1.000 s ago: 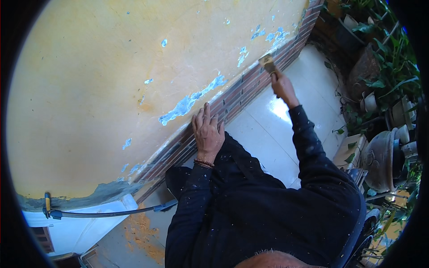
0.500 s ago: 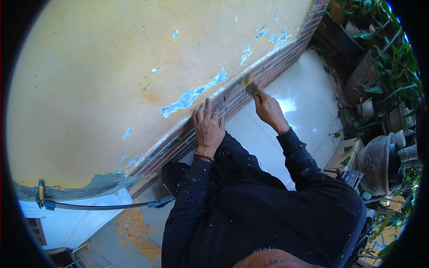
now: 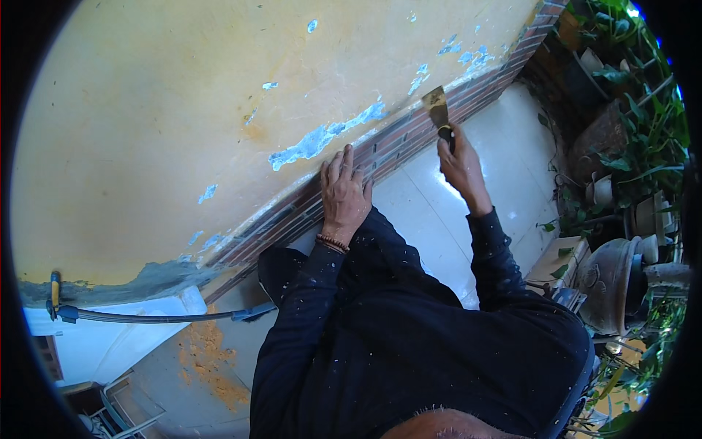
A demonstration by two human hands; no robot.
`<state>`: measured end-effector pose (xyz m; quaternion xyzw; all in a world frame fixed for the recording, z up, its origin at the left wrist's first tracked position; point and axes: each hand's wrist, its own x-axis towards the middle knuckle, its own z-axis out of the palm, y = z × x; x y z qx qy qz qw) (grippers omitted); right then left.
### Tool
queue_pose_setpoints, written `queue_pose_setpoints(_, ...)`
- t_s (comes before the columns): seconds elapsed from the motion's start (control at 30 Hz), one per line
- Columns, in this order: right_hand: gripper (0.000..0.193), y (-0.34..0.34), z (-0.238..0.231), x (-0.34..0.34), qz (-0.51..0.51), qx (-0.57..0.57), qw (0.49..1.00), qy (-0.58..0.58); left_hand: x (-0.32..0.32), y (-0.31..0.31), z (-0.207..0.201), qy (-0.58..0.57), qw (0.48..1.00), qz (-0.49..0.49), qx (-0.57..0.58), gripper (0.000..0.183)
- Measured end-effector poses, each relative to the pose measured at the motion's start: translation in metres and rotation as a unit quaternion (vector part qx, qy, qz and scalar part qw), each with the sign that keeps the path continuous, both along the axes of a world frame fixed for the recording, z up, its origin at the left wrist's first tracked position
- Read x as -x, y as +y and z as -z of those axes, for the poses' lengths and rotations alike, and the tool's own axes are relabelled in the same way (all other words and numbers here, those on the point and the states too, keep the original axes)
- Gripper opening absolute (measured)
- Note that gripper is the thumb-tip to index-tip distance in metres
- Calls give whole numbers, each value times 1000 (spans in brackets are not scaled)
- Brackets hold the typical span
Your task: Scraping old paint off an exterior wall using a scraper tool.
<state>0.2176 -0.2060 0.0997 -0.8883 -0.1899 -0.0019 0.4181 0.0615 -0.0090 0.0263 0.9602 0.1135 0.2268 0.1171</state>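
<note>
In my right hand (image 3: 463, 167) is a putty knife (image 3: 438, 110) with a dark handle and a broad, stained blade. Its blade points up toward the wall, in front of the brick strip; whether it touches cannot be told. My left hand (image 3: 344, 192) lies flat with fingers stretched against the brick strip (image 3: 391, 150) at the foot of the wall, fingertips near the strip's upper edge. Above it, the yellow wall (image 3: 161, 124) has a long peeled patch (image 3: 322, 140) showing pale blue-white, and several smaller peeled spots (image 3: 475, 57) lie farther right.
Potted plants (image 3: 607, 271) crowd the right side. At lower left a tool with a yellow handle (image 3: 55, 289) and a long grey hose-like piece (image 3: 153, 317) rest by a white ledge (image 3: 131, 336). Orange-brown debris (image 3: 212, 358) is scattered on the tiled floor (image 3: 504, 154).
My right hand has moved up and right with the putty knife, whose blade now shows broadly. My left hand stays against the brick strip. The view has shifted slightly.
</note>
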Motion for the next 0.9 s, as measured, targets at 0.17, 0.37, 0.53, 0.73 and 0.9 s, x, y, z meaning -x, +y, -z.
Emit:
queue_pose_setpoints(0.17, 35, -19, -62, -17, -86, 208, 960, -164, 1, 2, -1, 3, 1000, 4, 5, 36)
queue_pose_setpoints(0.37, 17, 5, -126, -50, -173, 243, 898, -324, 2, 1, 2, -34, 999, 2, 4, 35)
queue_pose_setpoints(0.53, 10, 67, -92, -93, -199, 358, 847, -340, -1, -1, 5, -28, 1000, 3, 4, 36)
queue_pose_setpoints(0.73, 6, 77, -116, -97, -250, 297, 815, -430, 2, -1, -3, -48, 999, 9, -1, 36)
queue_pose_setpoints(0.9, 4, 90, -116, -86, -267, 335, 807, -407, 6, 1, 3, -43, 999, 7, 3, 36)
